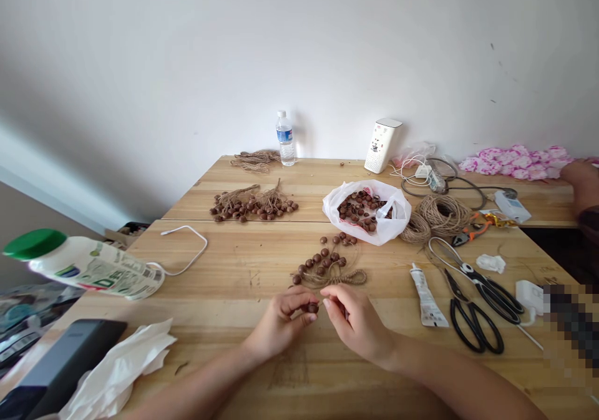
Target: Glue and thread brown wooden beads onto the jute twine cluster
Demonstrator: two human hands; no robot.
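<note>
My left hand is closed, with a round brown nut between its thumb and fingers. Just beside it, my right hand has its thumb and forefinger pinched together; what they grip is too small to make out. A dark brown bit shows behind the right fingers. Beyond both hands lies a bundle of brown nuts with a looped twine. A white plastic bag farther back holds many brown shells. Two tied nut bunches rest at the back left.
Right side: a glue tube, black-handled scissors, a second pair, twine coils and pliers. Left side: a tilted white bottle, paper and a dark device. Another person's arm shows far right.
</note>
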